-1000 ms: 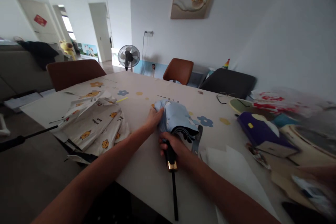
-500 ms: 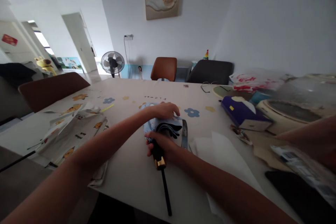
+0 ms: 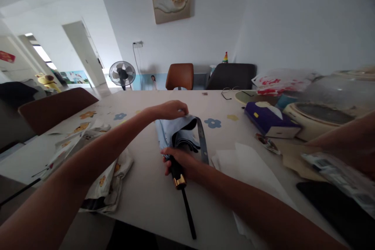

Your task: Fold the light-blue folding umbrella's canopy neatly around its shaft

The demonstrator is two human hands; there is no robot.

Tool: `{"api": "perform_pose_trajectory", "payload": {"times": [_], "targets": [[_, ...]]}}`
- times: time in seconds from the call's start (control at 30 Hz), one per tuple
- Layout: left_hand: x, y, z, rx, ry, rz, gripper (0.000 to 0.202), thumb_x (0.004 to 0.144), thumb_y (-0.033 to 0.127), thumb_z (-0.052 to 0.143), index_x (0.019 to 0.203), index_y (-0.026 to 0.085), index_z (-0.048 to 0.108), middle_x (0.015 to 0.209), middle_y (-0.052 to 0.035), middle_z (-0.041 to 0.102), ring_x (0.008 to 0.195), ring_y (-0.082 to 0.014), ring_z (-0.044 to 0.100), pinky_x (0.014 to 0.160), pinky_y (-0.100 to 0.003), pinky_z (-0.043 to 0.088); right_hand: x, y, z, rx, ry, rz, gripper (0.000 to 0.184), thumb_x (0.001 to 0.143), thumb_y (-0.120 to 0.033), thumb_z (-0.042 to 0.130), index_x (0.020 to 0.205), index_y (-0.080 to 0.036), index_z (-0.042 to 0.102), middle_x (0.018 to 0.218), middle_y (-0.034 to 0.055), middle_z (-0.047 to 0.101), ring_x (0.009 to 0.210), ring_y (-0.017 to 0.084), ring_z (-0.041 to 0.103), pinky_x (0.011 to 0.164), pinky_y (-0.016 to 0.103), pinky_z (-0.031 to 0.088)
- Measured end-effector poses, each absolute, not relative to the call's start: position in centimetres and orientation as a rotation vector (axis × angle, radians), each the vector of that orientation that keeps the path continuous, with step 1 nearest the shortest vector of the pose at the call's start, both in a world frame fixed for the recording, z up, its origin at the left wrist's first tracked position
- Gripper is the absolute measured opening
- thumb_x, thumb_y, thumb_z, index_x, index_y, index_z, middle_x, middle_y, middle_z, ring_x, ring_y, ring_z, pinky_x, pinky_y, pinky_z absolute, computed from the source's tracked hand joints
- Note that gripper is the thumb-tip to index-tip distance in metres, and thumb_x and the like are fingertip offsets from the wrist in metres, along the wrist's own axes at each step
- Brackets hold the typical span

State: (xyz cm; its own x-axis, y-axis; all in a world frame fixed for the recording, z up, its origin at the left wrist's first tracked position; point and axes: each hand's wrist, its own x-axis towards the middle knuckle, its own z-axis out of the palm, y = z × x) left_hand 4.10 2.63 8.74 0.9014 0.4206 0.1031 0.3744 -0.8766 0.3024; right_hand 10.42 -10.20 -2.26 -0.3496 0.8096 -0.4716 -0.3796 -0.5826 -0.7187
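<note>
A folded light-blue umbrella (image 3: 172,134) lies on the table (image 3: 152,199) in front of me. My right hand (image 3: 178,160) is wrapped round its black handle (image 3: 177,174), which has a gold ring, and a thin black strap (image 3: 189,218) trails from it toward the table's near edge. My left hand (image 3: 171,109) pinches the far end of the blue canopy and lifts it a little. The umbrella's closing strap (image 3: 202,140) hangs loose on the right side.
A second umbrella with cartoon prints (image 3: 96,172) lies at the left. White paper (image 3: 249,172), a purple tissue box (image 3: 269,119), a cooker pot (image 3: 322,115), bags and another person's arm (image 3: 348,140) fill the right. Chairs (image 3: 52,105) stand round the table.
My left hand has moved from the canopy's left side over to its far end and lifted the cloth. The camera has swung right. My right hand has kept its grip on the handle.
</note>
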Motion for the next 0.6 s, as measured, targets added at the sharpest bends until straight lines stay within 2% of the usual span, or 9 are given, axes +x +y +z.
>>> {"api": "perform_pose_trajectory", "payload": {"times": [0.13, 0.3, 0.43, 0.6], "targets": [[-0.1, 2.6, 9.4, 2.649, 0.689, 0.583, 0.023, 0.075, 0.018, 0.045, 0.089, 0.016, 0.064, 0.095, -0.0049, 0.066, 0.088, -0.0139, 0.058, 0.083, -0.029, 0.043, 10.4, -10.2, -2.2, -1.139, -0.62, 2.004, 0.011, 0.083, -0.019, 0.052, 0.074, -0.014, 0.05, 0.056, -0.0047, 0.047, 0.038, 0.005, 0.043, 0.04, 0.022, 0.05], [-5.4, 2.6, 8.2, 2.23, 0.795, 0.868, 0.02, 0.074, 0.024, 0.052, 0.087, 0.014, 0.063, 0.096, -0.0066, 0.066, 0.087, -0.0147, 0.059, 0.083, -0.031, 0.044, 10.2, -10.3, -1.7, -1.23, -0.638, 1.974, 0.013, 0.085, -0.021, 0.051, 0.073, -0.016, 0.048, 0.049, -0.0058, 0.045, 0.036, 0.007, 0.044, 0.038, 0.021, 0.048], [-9.8, 1.4, 6.2, 2.106, 0.846, 0.865, 0.019, 0.07, 0.022, 0.056, 0.084, 0.014, 0.065, 0.097, -0.0066, 0.066, 0.094, -0.0183, 0.058, 0.086, -0.032, 0.043, 10.1, -10.2, -1.5, -1.254, -0.648, 1.964, 0.015, 0.084, -0.021, 0.051, 0.071, -0.015, 0.048, 0.047, -0.0064, 0.044, 0.034, 0.006, 0.042, 0.037, 0.02, 0.047], [-14.1, 0.1, 2.1, 1.946, 1.006, 0.779, 0.018, 0.068, 0.027, 0.058, 0.076, 0.013, 0.064, 0.089, -0.0062, 0.067, 0.091, -0.0206, 0.059, 0.085, -0.033, 0.044, 10.2, -10.0, -1.9, -1.262, -0.636, 2.001, 0.015, 0.083, -0.021, 0.052, 0.07, -0.015, 0.049, 0.049, -0.0059, 0.045, 0.034, 0.005, 0.04, 0.035, 0.018, 0.043]]}}
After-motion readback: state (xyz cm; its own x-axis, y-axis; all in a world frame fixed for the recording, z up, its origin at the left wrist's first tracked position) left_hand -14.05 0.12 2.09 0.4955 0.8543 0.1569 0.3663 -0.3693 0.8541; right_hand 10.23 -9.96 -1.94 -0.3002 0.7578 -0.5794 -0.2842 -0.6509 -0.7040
